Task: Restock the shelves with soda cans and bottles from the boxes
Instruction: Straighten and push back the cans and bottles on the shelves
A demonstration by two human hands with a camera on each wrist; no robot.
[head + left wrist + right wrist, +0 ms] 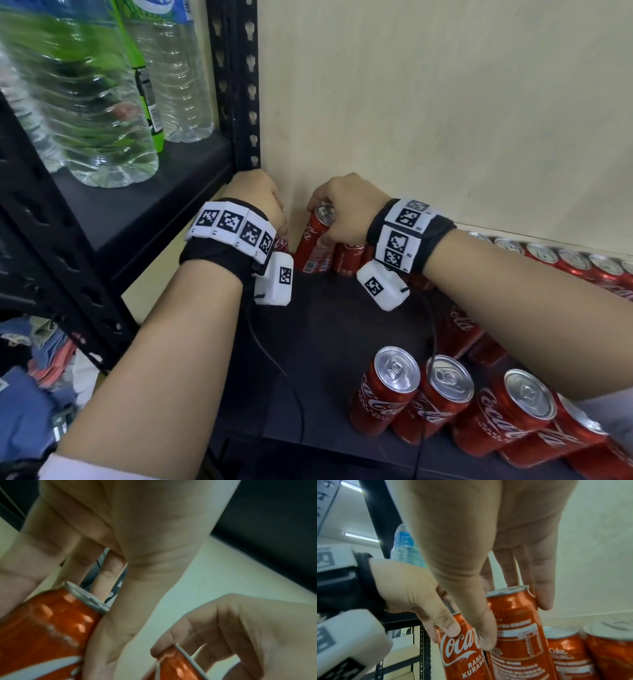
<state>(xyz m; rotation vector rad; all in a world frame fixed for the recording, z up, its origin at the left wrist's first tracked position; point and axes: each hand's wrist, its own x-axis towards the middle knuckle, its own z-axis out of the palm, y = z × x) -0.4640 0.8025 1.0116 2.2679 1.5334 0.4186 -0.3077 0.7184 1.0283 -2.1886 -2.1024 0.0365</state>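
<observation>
At the far left of the head view, water bottles (102, 113) stand on the upper shelf (144, 205) of a black rack (233, 82), already in place and no part of the present step. Next comes the left hand (257, 202), reaching to the back corner of the lower shelf (325, 325) beside the rack post; its fingers and thumb curl round the top of a red can (462, 642), which the hand mostly hides from the head camera. Just beside it, the right hand (342, 212) grips a second can (317, 240) from above, thumb on the near side and fingers down the far side, as the right wrist view shows. Both cans appear to be touching down against the wall (445, 120), though whether their bases are fully seated cannot be told from these angles. To do this well, the person should lower each can straight, keep it upright, press it snug against its neighbour and the wall, and let go only once it stands firm. Further right, a back row of cans (565, 260) runs along the wall, so the new pair should carry on that line. Nearest the camera, a front row of cans (479, 404) stands under the right forearm, and the arm should lift clear on withdrawal to avoid knocking them over.
</observation>
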